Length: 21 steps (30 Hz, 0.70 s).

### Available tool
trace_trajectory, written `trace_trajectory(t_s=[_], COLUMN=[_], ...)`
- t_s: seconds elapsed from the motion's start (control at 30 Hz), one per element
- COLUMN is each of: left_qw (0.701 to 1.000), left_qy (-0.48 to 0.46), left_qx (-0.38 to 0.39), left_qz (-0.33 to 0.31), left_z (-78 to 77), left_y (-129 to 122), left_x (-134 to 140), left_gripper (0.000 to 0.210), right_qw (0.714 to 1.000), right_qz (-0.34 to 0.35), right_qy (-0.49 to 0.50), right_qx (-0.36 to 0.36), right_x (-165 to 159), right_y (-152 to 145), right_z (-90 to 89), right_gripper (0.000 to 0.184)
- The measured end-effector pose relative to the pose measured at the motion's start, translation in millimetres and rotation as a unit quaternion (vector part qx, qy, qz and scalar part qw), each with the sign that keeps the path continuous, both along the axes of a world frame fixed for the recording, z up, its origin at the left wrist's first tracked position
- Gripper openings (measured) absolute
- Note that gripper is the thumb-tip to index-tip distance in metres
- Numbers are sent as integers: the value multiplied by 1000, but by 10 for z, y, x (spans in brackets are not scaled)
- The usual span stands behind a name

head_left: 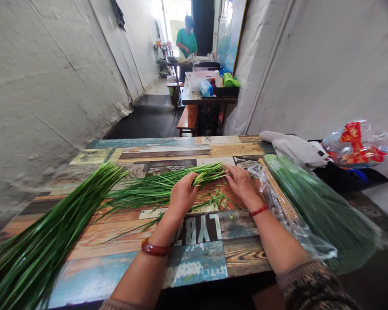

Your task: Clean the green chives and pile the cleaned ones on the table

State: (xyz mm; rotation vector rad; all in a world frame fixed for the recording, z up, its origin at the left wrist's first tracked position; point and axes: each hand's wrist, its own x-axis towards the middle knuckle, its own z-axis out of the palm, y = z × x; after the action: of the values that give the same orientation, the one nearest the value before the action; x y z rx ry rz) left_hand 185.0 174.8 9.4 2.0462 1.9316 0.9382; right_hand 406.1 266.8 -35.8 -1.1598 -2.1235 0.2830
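A loose bunch of garlic chives [155,186] lies across the middle of the table, stem ends pointing right. My left hand [183,194], with a brown bangle on its wrist, is closed around a few chive stems at the bunch's near side. At the stem ends my right hand [242,183], wearing a red bead bracelet, has its thumb and fingers pinched on the tip of a chive. Between and below both hands is a small scatter of chive trimmings [218,199]. A larger pile of chives [67,219] rests at the left.
Right of my hands lie a plastic-wrapped bundle of chives [320,211] and a pack of thin sticks [280,189]. Behind them are a pale cloth [294,148] and a red-patterned clear bag [355,144]. Farther off, a person in green [186,41] stands behind another table [210,100].
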Motion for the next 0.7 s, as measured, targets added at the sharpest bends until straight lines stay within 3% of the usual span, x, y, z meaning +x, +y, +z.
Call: trace_trajectory(t_s=[0.1, 0.2, 0.3, 0.47, 0.7], left_qw=[1000, 997, 989, 985, 992], left_qy=[-9, -33, -60, -58, -23], left_qx=[25, 69, 121, 144, 81], left_qz=[-10, -32, -58, -72, -92], left_z=[2, 15, 22, 39, 72], left_y=[5, 8, 15, 8, -5], left_x=[-2, -5, -8, 12, 49], left_gripper=[15, 18, 19, 20, 26], right_qw=[991, 947, 903, 877, 891], right_qz=[27, 62, 97, 140, 145], right_qy=[111, 262, 350, 376, 357], right_qx=[-71, -174, -230, -263, -239], right_x=[0, -27, -71, -148, -190], right_y=[0, -49, -156, -317, -410], right_z=[46, 134, 242, 354, 413], right_gripper=[33, 36, 41, 42, 45])
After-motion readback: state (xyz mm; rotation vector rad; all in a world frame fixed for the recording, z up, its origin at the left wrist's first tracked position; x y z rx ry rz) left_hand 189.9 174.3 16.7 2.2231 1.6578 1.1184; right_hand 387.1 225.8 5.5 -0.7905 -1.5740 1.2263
